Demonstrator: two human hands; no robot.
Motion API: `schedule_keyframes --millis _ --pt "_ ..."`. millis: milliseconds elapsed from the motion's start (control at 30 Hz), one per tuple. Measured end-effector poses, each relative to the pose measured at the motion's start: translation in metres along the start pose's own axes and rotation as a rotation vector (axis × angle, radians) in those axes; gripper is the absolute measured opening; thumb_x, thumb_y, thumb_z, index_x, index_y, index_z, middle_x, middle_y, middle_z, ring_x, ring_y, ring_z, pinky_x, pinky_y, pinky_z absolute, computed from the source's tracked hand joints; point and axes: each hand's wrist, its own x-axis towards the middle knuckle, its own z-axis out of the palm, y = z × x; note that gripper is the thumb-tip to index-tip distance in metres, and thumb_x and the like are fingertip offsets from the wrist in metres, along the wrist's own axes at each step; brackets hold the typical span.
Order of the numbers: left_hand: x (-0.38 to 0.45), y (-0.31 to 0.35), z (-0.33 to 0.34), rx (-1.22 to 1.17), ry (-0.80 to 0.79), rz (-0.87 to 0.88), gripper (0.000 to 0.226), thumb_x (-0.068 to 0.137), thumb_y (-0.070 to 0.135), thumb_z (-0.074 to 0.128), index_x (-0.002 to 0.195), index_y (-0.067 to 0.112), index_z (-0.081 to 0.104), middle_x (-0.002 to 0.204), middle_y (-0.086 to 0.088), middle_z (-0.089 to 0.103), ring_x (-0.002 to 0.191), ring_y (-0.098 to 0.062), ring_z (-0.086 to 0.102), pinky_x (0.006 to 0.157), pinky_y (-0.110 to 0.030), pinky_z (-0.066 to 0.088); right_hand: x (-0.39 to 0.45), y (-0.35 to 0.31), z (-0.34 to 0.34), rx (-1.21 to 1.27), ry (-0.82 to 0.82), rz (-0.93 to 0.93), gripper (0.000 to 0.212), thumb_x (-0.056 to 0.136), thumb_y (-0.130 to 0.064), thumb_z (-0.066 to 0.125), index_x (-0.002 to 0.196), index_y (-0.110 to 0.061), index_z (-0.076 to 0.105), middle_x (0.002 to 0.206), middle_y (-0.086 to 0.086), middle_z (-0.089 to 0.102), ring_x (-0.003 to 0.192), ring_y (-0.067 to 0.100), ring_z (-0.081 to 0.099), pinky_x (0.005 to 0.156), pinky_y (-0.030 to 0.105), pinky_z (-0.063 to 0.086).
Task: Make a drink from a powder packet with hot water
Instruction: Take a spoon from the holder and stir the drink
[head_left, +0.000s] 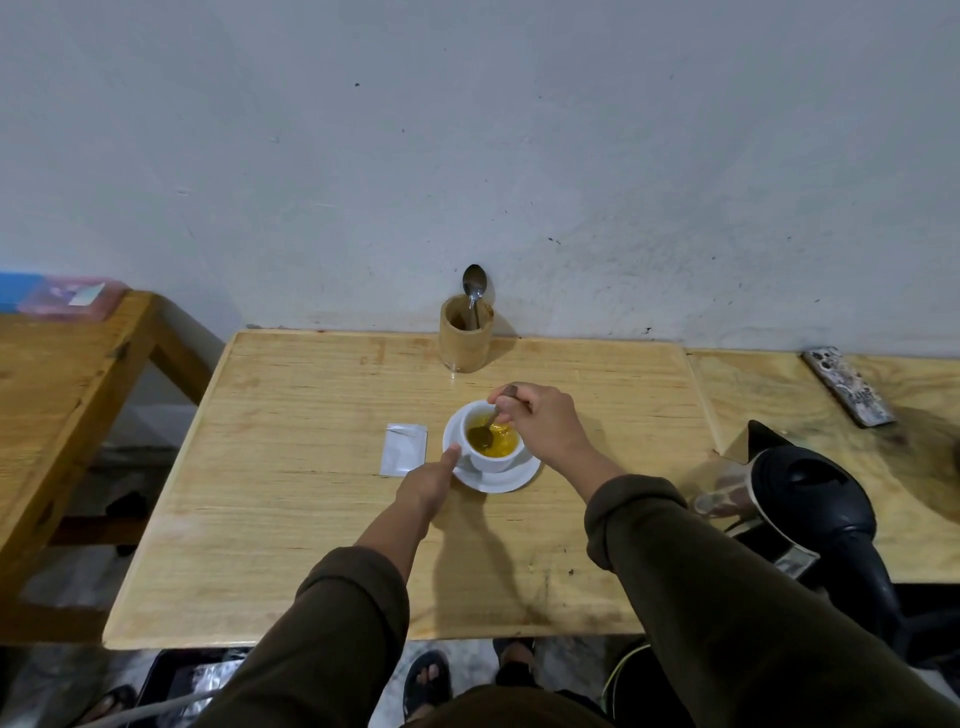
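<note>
Item: right hand (545, 421), just right of centre frame. Fingers (511, 402) closed in a pinch on the handle of a small metal teaspoon (491, 423); the bowl of the spoon sits down in the liquid, a grip that seems suited to stirring.

Item: left hand (428, 480), below and left of the cup. Mostly curled, one fingertip (452, 451) extended and pressed to the cup's left wall and the saucer rim; it grasps nothing, and appears to brace the crockery against the spoon's motion.

Item: small white ceramic cup (491, 457), centre frame, holding yellow-orange drink (501, 444). It lies between the two hands, under the right fingers.

Item: round white saucer (498, 480), beneath the cup, likely there to catch drips.

Item: flat silver-white powder packet (402, 448), just left of the saucer, apart from both hands; whether it is emptied cannot be told.

Item: pale wooden table (311, 519), bearing all the above.

Item: cylindrical wooden holder (464, 340) with a second metal spoon (474, 286), upper centre, against the wall.

Item: black electric kettle (810, 493), right edge, well apart from the cup.
</note>
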Motion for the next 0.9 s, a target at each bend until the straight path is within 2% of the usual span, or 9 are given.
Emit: schedule_keyframes --millis 67,133,267,367,467,533,633,733,900 --pt "-0.001 0.0 0.0 0.001 0.005 -0.004 0.076 0.084 0.065 0.048 0.137 0.01 0.052 0.144 -0.012 0.051 0.132 -0.029 0.047 0.114 -0.047 0.036 0.001 -0.001 -0.001 0.002 -0.008 0.015 0.019 0.094 -0.011 0.05 0.088 -0.014 0.068 0.095 0.013 0.072 0.084 0.022 0.071 0.086 0.033 0.057" --pt "-0.002 0.001 0.0 0.007 0.001 -0.002 0.077 0.084 0.067 0.047 0.136 0.011 0.053 0.143 -0.012 0.052 0.131 -0.03 0.048 0.114 -0.047 0.036 0.003 0.001 -0.001 -0.085 0.015 -0.009 0.02 0.093 -0.009 0.049 0.085 -0.014 0.066 0.1 0.014 0.067 0.088 0.026 0.068 0.084 0.032 0.055" --pt "-0.005 0.001 0.0 0.006 0.001 0.004 0.079 0.082 0.068 0.047 0.137 0.011 0.052 0.144 -0.012 0.051 0.131 -0.029 0.048 0.114 -0.047 0.036 0.005 0.004 0.004 -0.241 0.083 -0.06 0.024 0.095 -0.011 0.047 0.101 -0.01 0.07 0.106 0.013 0.063 0.1 0.025 0.059 0.083 0.025 0.041" --pt "-0.005 0.001 0.0 0.026 -0.001 0.008 0.082 0.081 0.07 0.046 0.137 0.01 0.052 0.144 -0.012 0.051 0.131 -0.03 0.048 0.114 -0.047 0.035 -0.001 0.005 0.008 -0.193 0.072 -0.107 0.024 0.095 -0.013 0.051 0.105 -0.012 0.072 0.109 0.011 0.066 0.103 0.022 0.06 0.084 0.021 0.04" --pt "-0.006 0.003 0.001 0.052 0.006 0.012 0.081 0.083 0.069 0.044 0.137 0.01 0.053 0.143 -0.013 0.052 0.132 -0.031 0.047 0.115 -0.046 0.035 -0.007 0.006 0.007 -0.089 0.035 -0.092 0.02 0.091 -0.013 0.058 0.104 -0.013 0.074 0.108 0.009 0.069 0.101 0.02 0.063 0.085 0.022 0.046" --pt "-0.007 0.004 0.002 0.076 0.006 0.03 0.079 0.086 0.068 0.041 0.137 0.009 0.052 0.144 -0.014 0.051 0.132 -0.032 0.047 0.115 -0.046 0.034 -0.01 0.007 0.005 -0.008 -0.017 -0.067 0.018 0.088 -0.012 0.063 0.102 -0.011 0.074 0.106 0.008 0.069 0.095 0.02 0.067 0.085 0.022 0.051" --pt "-0.009 0.005 0.005 0.115 0.018 0.052 0.076 0.091 0.064 0.035 0.137 0.006 0.05 0.146 -0.016 0.049 0.134 -0.033 0.044 0.116 -0.046 0.031 -0.017 0.005 0.003 0.051 -0.072 -0.036 0.019 0.087 -0.013 0.066 0.103 -0.006 0.072 0.104 0.009 0.072 0.079 0.015 0.068 0.073 0.01 0.052" --pt "-0.01 0.005 0.008 0.163 0.043 0.063 0.074 0.094 0.06 0.031 0.138 0.003 0.049 0.146 -0.018 0.047 0.134 -0.035 0.043 0.116 -0.045 0.031 -0.026 0.008 0.0 0.01 -0.054 -0.021 0.023 0.086 -0.02 0.067 0.104 -0.007 0.072 0.098 0.006 0.066 0.085 0.014 0.061 0.074 0.017 0.047" --pt "-0.012 0.005 0.009 0.224 0.066 0.072 0.075 0.095 0.061 0.029 0.138 0.003 0.049 0.145 -0.019 0.048 0.133 -0.036 0.044 0.116 -0.045 0.032 -0.047 0.018 -0.009 0.139 -0.078 0.092 0.022 0.085 -0.015 0.068 0.105 -0.005 0.072 0.072 -0.004 0.065 0.066 0.01 0.061 0.072 0.028 0.052"
